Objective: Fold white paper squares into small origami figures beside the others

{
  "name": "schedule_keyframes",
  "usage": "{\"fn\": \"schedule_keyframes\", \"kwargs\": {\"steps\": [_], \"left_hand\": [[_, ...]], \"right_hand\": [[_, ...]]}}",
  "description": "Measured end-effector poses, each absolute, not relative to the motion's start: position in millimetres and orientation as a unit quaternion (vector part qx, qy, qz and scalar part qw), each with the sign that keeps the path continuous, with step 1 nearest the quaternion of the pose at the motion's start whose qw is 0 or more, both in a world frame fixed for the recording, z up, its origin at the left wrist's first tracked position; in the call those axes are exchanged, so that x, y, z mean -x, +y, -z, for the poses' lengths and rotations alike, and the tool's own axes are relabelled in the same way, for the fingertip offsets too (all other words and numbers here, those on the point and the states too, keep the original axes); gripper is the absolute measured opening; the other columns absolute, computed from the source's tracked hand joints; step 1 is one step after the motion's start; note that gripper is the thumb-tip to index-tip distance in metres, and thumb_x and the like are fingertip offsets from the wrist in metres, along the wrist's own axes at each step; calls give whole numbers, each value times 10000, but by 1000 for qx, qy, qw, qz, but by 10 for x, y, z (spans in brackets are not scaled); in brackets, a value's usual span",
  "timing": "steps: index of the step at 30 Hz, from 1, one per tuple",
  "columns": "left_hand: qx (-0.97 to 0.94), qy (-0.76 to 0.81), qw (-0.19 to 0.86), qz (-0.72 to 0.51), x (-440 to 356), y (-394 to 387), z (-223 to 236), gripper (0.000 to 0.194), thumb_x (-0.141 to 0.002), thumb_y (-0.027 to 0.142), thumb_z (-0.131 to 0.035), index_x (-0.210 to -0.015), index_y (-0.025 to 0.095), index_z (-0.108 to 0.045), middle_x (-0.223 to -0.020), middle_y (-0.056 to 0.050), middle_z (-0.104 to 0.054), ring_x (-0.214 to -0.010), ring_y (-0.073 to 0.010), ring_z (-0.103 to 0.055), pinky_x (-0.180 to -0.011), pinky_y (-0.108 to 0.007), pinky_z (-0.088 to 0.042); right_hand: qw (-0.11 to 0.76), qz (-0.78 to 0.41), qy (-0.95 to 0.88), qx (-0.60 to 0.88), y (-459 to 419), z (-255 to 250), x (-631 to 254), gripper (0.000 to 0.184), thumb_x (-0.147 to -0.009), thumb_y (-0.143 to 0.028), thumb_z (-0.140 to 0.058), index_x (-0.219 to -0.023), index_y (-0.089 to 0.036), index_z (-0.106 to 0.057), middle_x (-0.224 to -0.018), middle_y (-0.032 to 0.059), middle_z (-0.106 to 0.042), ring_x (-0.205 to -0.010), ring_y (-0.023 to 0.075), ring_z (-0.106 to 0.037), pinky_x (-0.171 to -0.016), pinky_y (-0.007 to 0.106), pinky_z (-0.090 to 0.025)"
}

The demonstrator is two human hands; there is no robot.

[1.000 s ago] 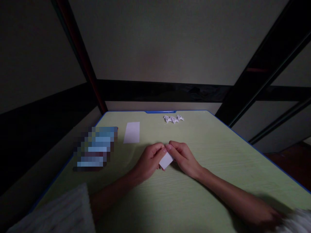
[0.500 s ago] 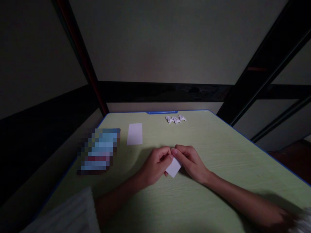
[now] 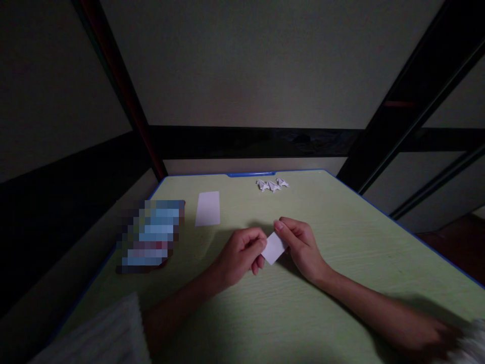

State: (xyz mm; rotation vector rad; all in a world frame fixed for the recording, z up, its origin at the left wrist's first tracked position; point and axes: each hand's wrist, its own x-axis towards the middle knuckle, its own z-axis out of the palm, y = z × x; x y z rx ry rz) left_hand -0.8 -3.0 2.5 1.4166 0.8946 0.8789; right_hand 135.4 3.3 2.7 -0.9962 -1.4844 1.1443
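Between my two hands is a small white square of folded paper (image 3: 273, 248), tilted so one corner points toward me. My left hand (image 3: 242, 255) pinches its left corner between thumb and curled fingers. At its upper right edge, my right hand (image 3: 301, 247) grips the paper with the thumb on top; the fingers beneath are partly hidden. Both hands are just above the pale green table (image 3: 242, 313). Farther back lie several small folded white paper figures (image 3: 273, 185) in a cluster.
A flat white sheet of paper (image 3: 208, 208) lies left of centre on the table. Nearer the left edge is a blurred-out, screen-like rectangular object (image 3: 153, 235). A blue strip (image 3: 251, 174) runs along the table's far edge, with a wall (image 3: 257, 76) behind.
My hands have moved slightly apart, the right one shifting to the right. More of the folded paper shows between them, and it has risen a little in view.
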Motion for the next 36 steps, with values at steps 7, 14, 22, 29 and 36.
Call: {"fn": "schedule_keyframes", "kwargs": {"steps": [7,14,22,29,36], "left_hand": [[-582,397,591,-394,-1,3,18,132,-686,207,-403,-568,163,-447,-381,72,-447,-293,-34,-374,-317,-147,-276],[-569,404,591,-405,-3,17,-15,176,-709,276,-411,-592,154,-461,-393,61,-472,-302,-37,-408,-327,-150,-285],[-593,417,556,-406,-13,10,29,243,-733,334,-429,-556,168,-413,-400,69,-443,-303,-34,-374,-320,-154,-274],[-629,462,472,-410,-9,18,70,296,-729,306,-444,-480,182,-343,-375,88,-325,-347,-45,-292,-359,-176,-231],[-668,416,466,-404,-2,-7,49,250,-762,277,-405,-535,173,-391,-481,64,-342,-453,-67,-321,-435,-197,-244]], "right_hand": [[618,-377,-520,454,311,50,-1552,348,-771,-388,-443,-496,-196,-349,-425,-52,-306,-376,71,-275,-348,198,-203],[564,-384,-584,440,255,14,-1504,350,-766,-401,-465,-505,-177,-403,-417,-55,-352,-363,58,-327,-338,185,-239],[501,-415,-622,435,206,-46,-1444,377,-721,-454,-497,-482,-172,-424,-373,-59,-360,-314,51,-325,-304,186,-222],[486,-452,-622,415,203,-8,-1429,395,-729,-465,-480,-472,-175,-401,-373,-59,-348,-333,50,-300,-320,189,-203],[435,-504,-644,377,149,11,-1394,395,-741,-477,-452,-503,-165,-407,-421,-59,-352,-373,50,-298,-345,185,-210]]}}
